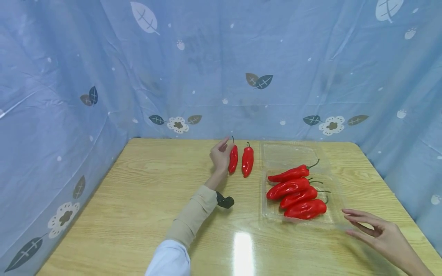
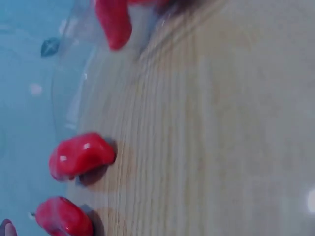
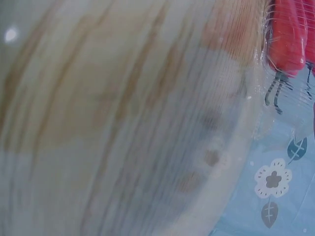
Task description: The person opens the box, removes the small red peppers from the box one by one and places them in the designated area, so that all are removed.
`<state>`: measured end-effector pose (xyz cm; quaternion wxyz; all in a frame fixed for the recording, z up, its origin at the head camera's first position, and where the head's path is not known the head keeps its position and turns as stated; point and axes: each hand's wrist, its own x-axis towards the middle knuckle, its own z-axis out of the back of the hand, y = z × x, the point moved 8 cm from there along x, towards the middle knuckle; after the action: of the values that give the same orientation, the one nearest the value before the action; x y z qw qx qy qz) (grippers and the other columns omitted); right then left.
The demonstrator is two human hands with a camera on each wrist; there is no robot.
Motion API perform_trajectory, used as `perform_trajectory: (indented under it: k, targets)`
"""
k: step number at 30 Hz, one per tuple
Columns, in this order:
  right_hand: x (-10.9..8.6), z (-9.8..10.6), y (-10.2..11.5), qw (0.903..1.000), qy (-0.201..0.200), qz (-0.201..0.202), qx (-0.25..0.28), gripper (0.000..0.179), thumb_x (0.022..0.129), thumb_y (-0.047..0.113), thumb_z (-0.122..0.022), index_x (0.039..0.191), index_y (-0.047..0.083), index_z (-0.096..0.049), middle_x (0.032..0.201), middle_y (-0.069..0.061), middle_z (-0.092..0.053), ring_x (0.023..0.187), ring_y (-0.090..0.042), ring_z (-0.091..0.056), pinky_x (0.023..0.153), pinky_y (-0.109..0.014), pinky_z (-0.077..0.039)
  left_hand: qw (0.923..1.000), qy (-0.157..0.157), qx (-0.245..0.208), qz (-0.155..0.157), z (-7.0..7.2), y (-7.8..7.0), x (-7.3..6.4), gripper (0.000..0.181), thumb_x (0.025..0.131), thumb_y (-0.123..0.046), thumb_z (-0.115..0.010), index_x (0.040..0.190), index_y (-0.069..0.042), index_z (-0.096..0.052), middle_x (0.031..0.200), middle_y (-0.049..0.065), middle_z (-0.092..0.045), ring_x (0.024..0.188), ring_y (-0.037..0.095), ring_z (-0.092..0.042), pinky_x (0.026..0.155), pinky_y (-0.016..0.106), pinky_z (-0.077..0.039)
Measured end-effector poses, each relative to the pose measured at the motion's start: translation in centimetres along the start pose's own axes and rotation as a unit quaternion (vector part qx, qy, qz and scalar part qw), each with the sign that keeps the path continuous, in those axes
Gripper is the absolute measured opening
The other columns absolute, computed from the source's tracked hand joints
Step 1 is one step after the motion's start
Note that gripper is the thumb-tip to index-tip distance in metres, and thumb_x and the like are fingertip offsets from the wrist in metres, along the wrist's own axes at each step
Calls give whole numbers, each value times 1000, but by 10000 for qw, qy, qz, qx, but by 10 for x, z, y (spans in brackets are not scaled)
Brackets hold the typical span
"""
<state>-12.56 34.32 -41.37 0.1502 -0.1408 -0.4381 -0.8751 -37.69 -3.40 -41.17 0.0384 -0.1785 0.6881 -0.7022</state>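
Observation:
My left hand is at the back of the table, right beside the stem end of a red pepper. In the left wrist view only a fingertip shows at the lower left corner, apart from the nearest pepper. A second red pepper lies just to the right, stem to the back. Several more peppers lie in a clear plastic container. By its front right corner, my right hand hovers with thumb and fingers apart, holding nothing.
The container's clear lid lies folded back behind it. A black wrist camera sticks out from the left sleeve. Blue patterned cloth hangs along the back and sides of the wooden table.

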Motion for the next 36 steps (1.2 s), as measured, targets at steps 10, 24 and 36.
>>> perform_trajectory:
  k: [10,24,36]
  targets:
    - [0,0,1,9996,23,72,267,36,69,-22,-71,103,-12,-67,122,15,-61,110,6,-56,79,-16,-51,9909,1297,-351,-98,6,-16,-47,33,85,-4,-72,117,2,-67,119,17,-65,109,31,-62,87,29,-52]
    - [-1,-2,1,9986,23,103,518,37,69,-24,-70,104,-14,-65,123,12,-61,109,3,-58,80,-19,-52,9600,2726,-632,84,0,-42,-116,30,85,0,-70,114,10,-65,115,24,-64,100,30,-67,82,30,-55]
    - [-1,0,2,9997,-86,10,243,34,70,-19,-72,103,-12,-67,121,15,-61,108,5,-58,79,-19,-52,8891,4430,-1021,-531,-70,-36,-151,30,86,1,-69,115,5,-67,114,18,-67,105,31,-65,87,27,-53]
